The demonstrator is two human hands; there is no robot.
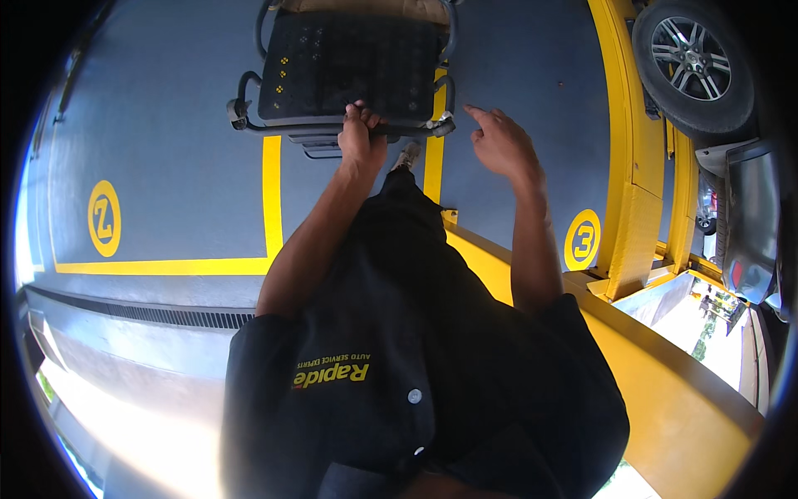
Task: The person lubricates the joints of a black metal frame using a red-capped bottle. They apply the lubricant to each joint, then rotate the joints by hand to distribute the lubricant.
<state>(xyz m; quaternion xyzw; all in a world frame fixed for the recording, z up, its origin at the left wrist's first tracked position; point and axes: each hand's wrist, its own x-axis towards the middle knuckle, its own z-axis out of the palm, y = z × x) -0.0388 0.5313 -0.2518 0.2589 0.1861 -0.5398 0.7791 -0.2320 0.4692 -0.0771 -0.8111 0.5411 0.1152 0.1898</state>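
Note:
A cart (353, 62) with a dark, dusty top and tubular side rails stands in front of me, near the top of the head view. My left hand (363, 137) is wrapped round the middle of its near push bar (293, 130). To the right of the bar's worn end, my right hand (503, 145) hovers apart from the cart. Its index finger stretches toward the bar, and nothing is in the hand. A brown surface (374, 8) shows at the cart's far edge.
Yellow lines (273, 200) mark bays on the grey floor. On the right, a yellow lift post (636, 200) stands near a raised car's wheel (692, 62). A yellow beam (657, 366) runs low beside me. A drain grate (166, 313) lies at left. My shoe (407, 155) is close behind the cart.

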